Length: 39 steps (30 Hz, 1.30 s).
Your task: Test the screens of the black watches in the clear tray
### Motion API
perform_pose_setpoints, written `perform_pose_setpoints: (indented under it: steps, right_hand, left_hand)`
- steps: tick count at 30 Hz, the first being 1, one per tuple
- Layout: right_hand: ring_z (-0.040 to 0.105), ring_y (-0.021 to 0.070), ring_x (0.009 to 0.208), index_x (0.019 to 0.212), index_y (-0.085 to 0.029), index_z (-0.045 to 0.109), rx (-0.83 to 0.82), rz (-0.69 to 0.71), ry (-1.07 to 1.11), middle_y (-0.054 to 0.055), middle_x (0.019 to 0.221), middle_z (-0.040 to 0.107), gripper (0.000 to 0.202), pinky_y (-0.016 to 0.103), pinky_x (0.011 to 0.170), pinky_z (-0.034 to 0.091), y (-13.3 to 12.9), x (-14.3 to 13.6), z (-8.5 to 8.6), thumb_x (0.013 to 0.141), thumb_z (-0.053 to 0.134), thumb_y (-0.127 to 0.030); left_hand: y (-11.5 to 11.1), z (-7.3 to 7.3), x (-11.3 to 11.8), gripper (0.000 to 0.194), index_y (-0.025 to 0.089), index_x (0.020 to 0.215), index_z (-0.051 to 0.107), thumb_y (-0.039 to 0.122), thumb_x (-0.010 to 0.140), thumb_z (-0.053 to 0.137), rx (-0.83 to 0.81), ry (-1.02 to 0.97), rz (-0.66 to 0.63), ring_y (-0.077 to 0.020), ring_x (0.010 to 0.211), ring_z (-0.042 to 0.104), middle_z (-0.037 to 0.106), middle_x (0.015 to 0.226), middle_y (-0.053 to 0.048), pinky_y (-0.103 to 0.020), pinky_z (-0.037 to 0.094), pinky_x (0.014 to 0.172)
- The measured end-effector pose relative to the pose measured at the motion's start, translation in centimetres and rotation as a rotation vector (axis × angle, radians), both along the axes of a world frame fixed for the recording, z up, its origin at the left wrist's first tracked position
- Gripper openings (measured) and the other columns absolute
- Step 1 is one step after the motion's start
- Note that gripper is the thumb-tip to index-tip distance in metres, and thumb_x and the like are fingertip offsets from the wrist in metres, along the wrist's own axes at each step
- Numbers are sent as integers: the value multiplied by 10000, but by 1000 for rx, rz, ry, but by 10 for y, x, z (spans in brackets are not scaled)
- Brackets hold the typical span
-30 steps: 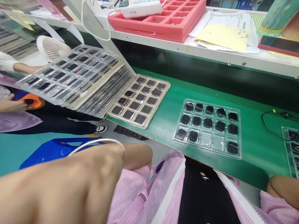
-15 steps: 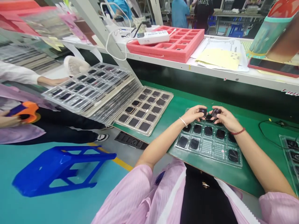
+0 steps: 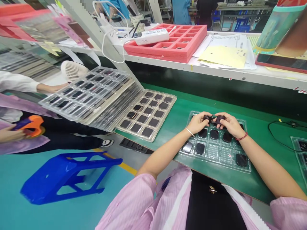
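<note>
Above a clear plastic tray (image 3: 219,151) on the green bench, my left hand (image 3: 199,124) pinches a small dark rounded-square watch screen (image 3: 208,119). A second dark watch screen (image 3: 219,119) is gripped between the thumb and fingers of my right hand (image 3: 232,124). The two pieces are close together; whether they touch I cannot tell. Several similar dark pieces sit in the tray's pockets, such as the one at the front right (image 3: 241,160). Two front pockets show bare ribbed plastic. My hands cover part of the back row.
A beige tray of dark squares (image 3: 153,137) lies to the left beside a tall stack of trays (image 3: 107,108). A shelf above holds a red foam tray (image 3: 184,57), papers and a phone. A blue stool (image 3: 57,172) stands on the floor. Another person holds an orange object (image 3: 33,126).
The view has shifted slightly. My right hand has turned its watch screen a little and brought it nearer the left one. Both hands keep hold of their pieces.
</note>
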State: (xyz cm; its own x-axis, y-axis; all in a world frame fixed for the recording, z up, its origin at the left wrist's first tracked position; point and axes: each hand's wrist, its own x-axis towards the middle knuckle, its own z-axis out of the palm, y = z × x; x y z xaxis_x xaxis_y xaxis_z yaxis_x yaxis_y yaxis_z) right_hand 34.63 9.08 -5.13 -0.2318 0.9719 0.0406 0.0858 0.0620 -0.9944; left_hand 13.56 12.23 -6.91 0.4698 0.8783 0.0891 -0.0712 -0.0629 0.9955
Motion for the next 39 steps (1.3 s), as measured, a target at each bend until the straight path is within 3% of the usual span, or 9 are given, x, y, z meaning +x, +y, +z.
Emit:
perform_pose_setpoints:
  steps: [3, 8, 23, 31, 35, 39]
  right_hand:
    - [700, 191, 740, 1189, -226, 607, 27, 29, -6, 78, 1092, 729, 406, 281, 565, 558, 0, 1, -2, 787, 666, -234]
    - [698, 180, 720, 1206, -225, 595, 33, 34, -27, 76, 1070, 731, 372, 281, 568, 558, 1, 3, -5, 834, 612, -226]
    - [716, 191, 783, 1244, -242, 547, 69, 78, -64, 70, 1135, 716, 486, 294, 621, 570, 0, 2, -7, 770, 626, -174]
    - [724, 212, 837, 1311, -261, 545, 87, 84, -95, 78, 1199, 697, 531, 315, 650, 589, 0, 3, -10, 795, 618, -164]
    - [708, 256, 1010, 1469, -311, 467, 74, 77, -43, 95, 1409, 585, 616, 305, 622, 600, 2, 7, -10, 878, 636, -265]
    - [715, 226, 944, 1479, -331, 486, 19, 49, 31, 88, 1397, 591, 588, 305, 666, 613, 5, 11, -12, 926, 667, -410]
  left_hand:
    - [1, -2, -1, 454, 127, 1178, 593, 86, 727, 631, 74, 45, 33, -110, 749, 643, 660, 953, -41, -219, 552, 727]
    - [2, -5, -1, 386, 127, 1153, 596, 106, 768, 573, 88, 53, 33, -101, 699, 633, 646, 941, -39, -226, 554, 695]
    - [1, -5, -2, 480, 141, 1207, 583, 104, 728, 595, 214, 146, 75, -87, 725, 579, 649, 995, -38, -189, 477, 657]
    - [2, -7, -2, 518, 140, 1274, 576, 114, 757, 605, 195, 122, 57, -134, 779, 645, 675, 990, -55, -251, 543, 729]
    - [4, -6, -4, 546, 164, 1405, 521, 208, 865, 586, 125, 35, 2, -195, 970, 691, 669, 1196, -109, -265, 561, 774]
    - [6, -6, -6, 544, 190, 1451, 509, 352, 935, 574, 85, 37, -35, -203, 929, 704, 681, 1190, -104, -268, 563, 732]
